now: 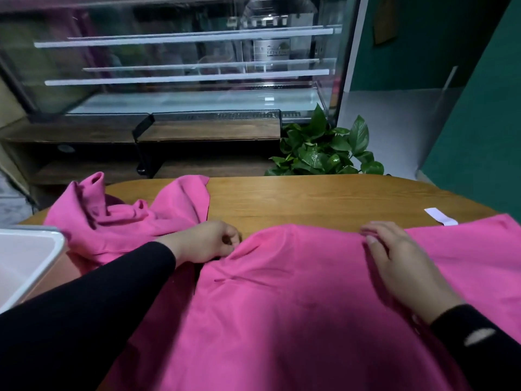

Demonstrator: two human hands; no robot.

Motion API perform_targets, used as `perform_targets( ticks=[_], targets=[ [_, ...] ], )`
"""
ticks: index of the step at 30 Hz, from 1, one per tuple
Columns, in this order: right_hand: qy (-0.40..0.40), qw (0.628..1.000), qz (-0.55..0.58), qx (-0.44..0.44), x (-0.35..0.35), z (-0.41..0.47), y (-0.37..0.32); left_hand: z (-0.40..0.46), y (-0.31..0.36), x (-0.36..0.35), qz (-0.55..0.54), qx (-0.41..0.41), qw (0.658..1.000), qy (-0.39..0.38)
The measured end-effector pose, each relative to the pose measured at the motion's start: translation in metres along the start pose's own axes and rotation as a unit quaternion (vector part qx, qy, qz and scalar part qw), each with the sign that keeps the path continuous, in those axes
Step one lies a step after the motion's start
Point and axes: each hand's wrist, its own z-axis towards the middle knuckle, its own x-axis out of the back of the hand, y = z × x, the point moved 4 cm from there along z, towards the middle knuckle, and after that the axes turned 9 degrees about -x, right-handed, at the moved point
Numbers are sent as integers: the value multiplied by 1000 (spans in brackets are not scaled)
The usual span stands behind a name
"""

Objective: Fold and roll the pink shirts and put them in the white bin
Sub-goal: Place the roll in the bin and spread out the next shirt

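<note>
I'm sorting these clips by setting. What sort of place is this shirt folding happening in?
Probably a shop or cafe rather than a home. A glass display case with bare shelves stands behind the wooden table, beside a potted plant and green walls.

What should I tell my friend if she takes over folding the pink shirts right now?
Left hand pinches the far edge of the spread pink shirt. Right hand rests flat on the same shirt, fingers straight.
A second, crumpled pink shirt lies at the table's far left, beside the white bin.
Done: one shirt laid out; no rolled shirt is visible in the part of the bin that shows.
Left: fold, roll and bin both shirts.
</note>
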Motion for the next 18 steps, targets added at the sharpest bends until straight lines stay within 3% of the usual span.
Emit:
perform_targets(
  ticks=[2,4,6,9,12,15,18],
  targets=[
    [-6,1000,0,-22,-6,14,10,0,-3,12,-6,-8,995,99],
    [7,999,-37,-16,-9,12,20,-4,-4,38,-3,-1,963,270],
    [34,994,-99,-2,-14,5,29,-1,-7,57,-4,29,937,348],
    [39,993,-101,36,-17,-2,28,14,-14,48,-63,70,960,262],
    [40,995,-61,72,-14,-6,21,14,-15,29,-273,130,934,188],
    [25,999,31,1,-7,3,26,16,-13,25,-210,126,960,132],
    [-17,999,-14,-34,0,26,33,18,-7,23,-154,78,984,48]
  ],
)
